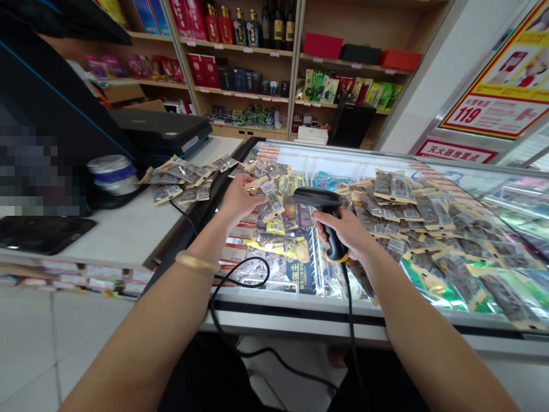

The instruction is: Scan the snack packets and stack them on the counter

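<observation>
My right hand is wrapped round the handle of a black barcode scanner, held over the glass top of a display freezer, its head pointing left. In my left hand is a small snack packet with a printed label, facing the scanner a short gap away. More packets lie on the glass just beyond my left hand. A large heap of similar packets spreads over the glass to the right of my right hand. The scanner's black cable hangs down from its handle and loops leftward.
On the white counter at left lie a pile of packets, a tape-like roll and a black printer-like machine. A dark monitor stands far left. Shelves of bottles and boxes line the back. The freezer's front rim is near my body.
</observation>
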A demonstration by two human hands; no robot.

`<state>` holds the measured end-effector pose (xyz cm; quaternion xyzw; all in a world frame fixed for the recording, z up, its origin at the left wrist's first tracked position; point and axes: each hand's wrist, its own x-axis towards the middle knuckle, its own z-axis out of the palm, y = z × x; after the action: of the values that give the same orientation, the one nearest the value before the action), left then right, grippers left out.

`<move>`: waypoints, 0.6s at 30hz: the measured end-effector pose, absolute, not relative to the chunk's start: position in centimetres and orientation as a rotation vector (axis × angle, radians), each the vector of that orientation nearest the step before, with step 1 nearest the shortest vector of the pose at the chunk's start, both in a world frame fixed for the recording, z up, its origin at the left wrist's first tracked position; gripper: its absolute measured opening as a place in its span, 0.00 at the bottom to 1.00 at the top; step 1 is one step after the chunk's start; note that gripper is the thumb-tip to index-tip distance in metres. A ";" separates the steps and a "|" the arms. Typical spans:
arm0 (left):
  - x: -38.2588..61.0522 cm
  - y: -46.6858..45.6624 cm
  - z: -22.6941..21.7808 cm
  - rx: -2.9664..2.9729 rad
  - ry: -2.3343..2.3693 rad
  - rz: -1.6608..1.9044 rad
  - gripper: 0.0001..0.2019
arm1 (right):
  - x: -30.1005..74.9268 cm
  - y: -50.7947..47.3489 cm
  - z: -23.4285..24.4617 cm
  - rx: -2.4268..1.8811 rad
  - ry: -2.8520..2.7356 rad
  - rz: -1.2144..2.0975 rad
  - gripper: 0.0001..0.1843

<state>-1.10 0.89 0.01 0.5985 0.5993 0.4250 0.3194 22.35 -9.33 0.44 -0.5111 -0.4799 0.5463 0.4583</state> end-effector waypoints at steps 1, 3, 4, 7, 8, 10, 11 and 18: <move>-1.0 0.9 0.0 1.502 1.464 1.177 0.24 | 22.3 -9.5 0.5 -1.264 -1.204 1.346 0.16; -0.9 1.0 0.0 1.378 1.276 1.237 0.23 | 22.3 -9.7 0.8 -1.285 -1.235 1.352 0.17; -0.9 1.0 0.1 1.334 1.219 1.250 0.24 | 22.2 -9.8 1.0 -1.298 -1.248 1.358 0.18; -0.9 1.0 0.3 1.269 1.157 1.275 0.25 | 22.0 -10.0 1.4 -1.329 -1.288 1.375 0.19; -0.9 1.0 0.3 1.252 1.147 1.279 0.26 | 22.0 -10.1 1.5 -1.336 -1.304 1.376 0.20; -0.9 1.0 0.4 1.217 1.134 1.290 0.26 | 21.9 -10.1 1.6 -1.351 -1.323 1.376 0.21; -0.9 1.0 0.4 1.202 1.132 1.295 0.27 | 21.9 -10.2 1.6 -1.356 -1.325 1.377 0.22; -1.0 1.4 0.2 1.166 1.176 1.315 0.29 | 21.8 -10.1 1.6 -1.362 -1.318 1.377 0.21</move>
<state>-1.03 1.38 0.22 0.4803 0.4846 0.5415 0.4913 21.81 -10.13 1.56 -0.5357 -0.5184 0.5414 0.3887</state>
